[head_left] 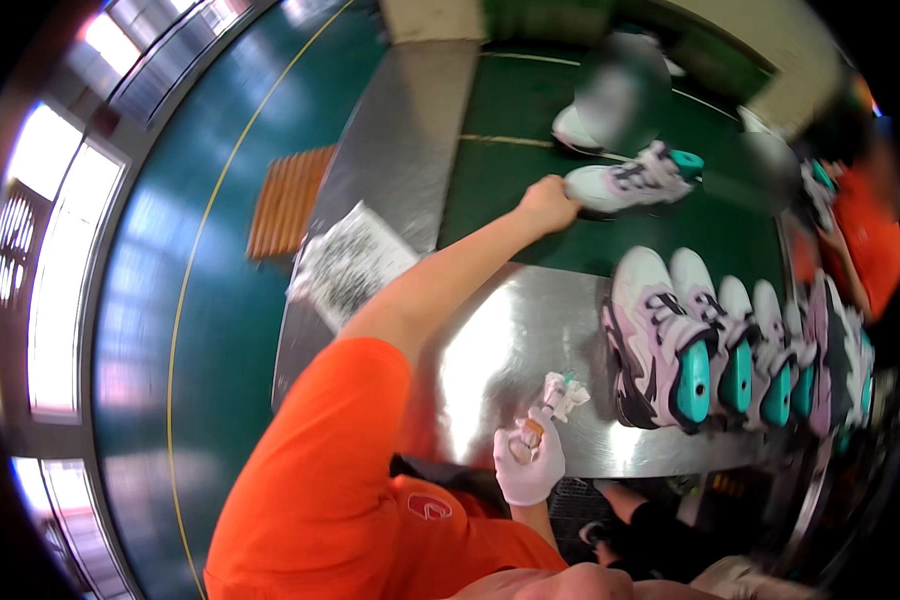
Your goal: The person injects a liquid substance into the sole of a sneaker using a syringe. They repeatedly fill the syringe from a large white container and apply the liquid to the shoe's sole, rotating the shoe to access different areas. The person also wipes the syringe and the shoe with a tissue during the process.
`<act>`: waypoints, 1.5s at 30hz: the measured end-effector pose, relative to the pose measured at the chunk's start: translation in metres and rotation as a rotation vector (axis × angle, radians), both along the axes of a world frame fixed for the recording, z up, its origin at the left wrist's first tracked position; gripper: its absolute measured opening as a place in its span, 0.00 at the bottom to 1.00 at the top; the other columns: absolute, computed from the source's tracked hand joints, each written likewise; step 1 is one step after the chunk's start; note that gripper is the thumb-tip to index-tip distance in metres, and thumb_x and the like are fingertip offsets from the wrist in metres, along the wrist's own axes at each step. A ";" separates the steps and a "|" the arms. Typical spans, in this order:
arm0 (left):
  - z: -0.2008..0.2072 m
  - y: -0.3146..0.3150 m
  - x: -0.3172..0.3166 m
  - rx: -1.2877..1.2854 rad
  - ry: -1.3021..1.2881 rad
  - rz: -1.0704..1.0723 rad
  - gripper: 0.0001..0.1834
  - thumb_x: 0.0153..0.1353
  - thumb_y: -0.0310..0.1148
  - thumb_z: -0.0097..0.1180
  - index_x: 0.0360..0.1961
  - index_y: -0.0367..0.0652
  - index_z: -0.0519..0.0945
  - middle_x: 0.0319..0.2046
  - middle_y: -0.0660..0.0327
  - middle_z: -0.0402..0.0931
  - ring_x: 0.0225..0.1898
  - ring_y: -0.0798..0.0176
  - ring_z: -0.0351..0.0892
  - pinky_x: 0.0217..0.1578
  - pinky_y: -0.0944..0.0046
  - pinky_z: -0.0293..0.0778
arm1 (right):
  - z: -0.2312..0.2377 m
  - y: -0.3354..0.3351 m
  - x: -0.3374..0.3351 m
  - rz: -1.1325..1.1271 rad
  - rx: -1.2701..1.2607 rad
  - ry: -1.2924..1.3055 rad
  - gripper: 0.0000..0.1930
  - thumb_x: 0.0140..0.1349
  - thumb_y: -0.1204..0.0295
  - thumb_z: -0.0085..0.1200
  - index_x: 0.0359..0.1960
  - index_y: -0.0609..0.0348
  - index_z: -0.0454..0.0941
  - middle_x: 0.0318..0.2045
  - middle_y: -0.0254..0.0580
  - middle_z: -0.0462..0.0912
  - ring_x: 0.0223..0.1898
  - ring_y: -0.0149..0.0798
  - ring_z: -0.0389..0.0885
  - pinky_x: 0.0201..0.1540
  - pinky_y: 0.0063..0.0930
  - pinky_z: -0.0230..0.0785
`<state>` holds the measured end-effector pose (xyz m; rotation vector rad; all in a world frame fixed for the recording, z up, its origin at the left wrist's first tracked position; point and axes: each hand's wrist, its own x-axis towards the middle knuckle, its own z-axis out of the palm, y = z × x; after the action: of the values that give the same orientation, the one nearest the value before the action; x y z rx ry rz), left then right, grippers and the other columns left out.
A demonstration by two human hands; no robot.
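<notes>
My bare left hand [550, 205] reaches far forward, its fingers closed round the toe of a white and lilac sneaker [630, 185] with a teal insert at its heel opening. That sneaker is over the dark green surface. Close to my body, my right hand [528, 465], in a white glove with bare fingertips, is closed on a small slim tool [537, 425] with an orange-brown part and crumpled white material at its tip. The exact kind of tool cannot be made out. On the metal table to the right of my right hand stands a row of similar sneakers [660, 340].
The shiny metal table [480, 350] adjoins the green surface [510, 220] with pale lines. A speckled white sheet [355, 265] lies at the table's left edge. A brown slatted piece [290, 200] is beyond it. At right, a person in orange [865, 235] holds a sneaker.
</notes>
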<state>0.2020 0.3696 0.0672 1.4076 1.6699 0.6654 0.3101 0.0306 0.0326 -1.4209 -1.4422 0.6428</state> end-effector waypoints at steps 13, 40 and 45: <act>0.052 -0.428 -0.357 0.121 -0.196 0.908 0.13 0.66 0.36 0.54 0.48 0.42 0.80 0.41 0.65 0.79 0.44 0.70 0.77 0.41 0.65 0.78 | 0.037 -0.006 -0.017 0.079 -0.259 -0.190 0.25 0.54 0.78 0.64 0.54 0.65 0.71 0.44 0.47 0.78 0.44 0.38 0.77 0.49 0.28 0.72; 0.074 -0.354 -0.583 0.123 -1.351 0.138 0.21 0.75 0.42 0.38 0.38 0.35 0.75 0.41 0.47 0.80 0.46 0.51 0.79 0.48 0.54 0.75 | 0.138 -0.034 -0.523 0.814 -1.327 2.216 0.11 0.73 0.59 0.43 0.46 0.52 0.67 0.30 0.27 0.64 0.24 0.26 0.60 0.28 0.20 0.58; 0.076 -0.271 -0.581 0.023 -1.201 0.101 0.20 0.75 0.42 0.36 0.34 0.38 0.74 0.41 0.46 0.80 0.42 0.56 0.81 0.45 0.59 0.76 | 0.137 0.029 -0.526 0.578 -0.826 0.901 0.10 0.66 0.70 0.55 0.41 0.54 0.65 0.27 0.39 0.76 0.24 0.35 0.79 0.23 0.29 0.70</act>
<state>-0.3794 0.0982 0.1430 0.6348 0.7495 1.2523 -0.2158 0.0599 0.1694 -0.9745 -0.8213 2.1066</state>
